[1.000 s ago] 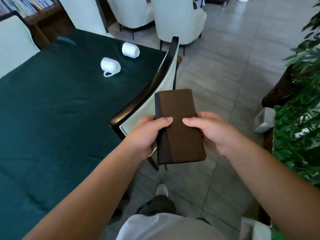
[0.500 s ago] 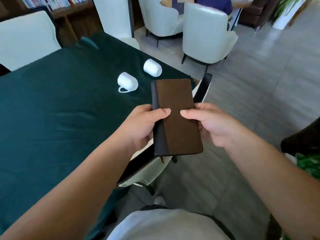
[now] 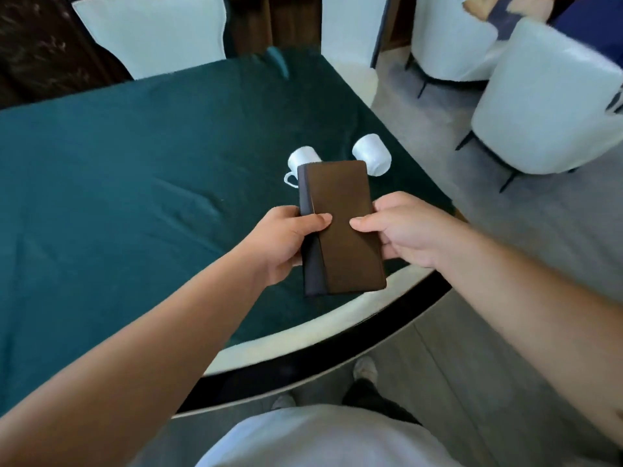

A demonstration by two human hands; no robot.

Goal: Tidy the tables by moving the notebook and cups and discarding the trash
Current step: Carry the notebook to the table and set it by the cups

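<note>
Over the near edge of the green-clothed bench (image 3: pixel 135 183), the brown notebook (image 3: pixel 340 227) is up in the air, closed, gripped from both sides. The left hand (image 3: pixel 283 244) pinches its dark spine edge, thumb lying across the cover and fingers curled underneath. The right hand (image 3: pixel 404 230) clamps the opposite long edge, thumb on top pointing toward the other thumb. Just beyond the notebook's far end, two white cups sit on the cloth: the left cup (image 3: pixel 303 156) with its handle showing toward the left, partly hidden by the notebook, and the right cup (image 3: pixel 371 153) lying tilted near the bench's right edge. The two are close but apart. A dark-framed chair back (image 3: pixel 337 345) curves below the arms, between the person and the bench. White chairs (image 3: pixel 546 99) stand on the grey floor to the right.
</note>
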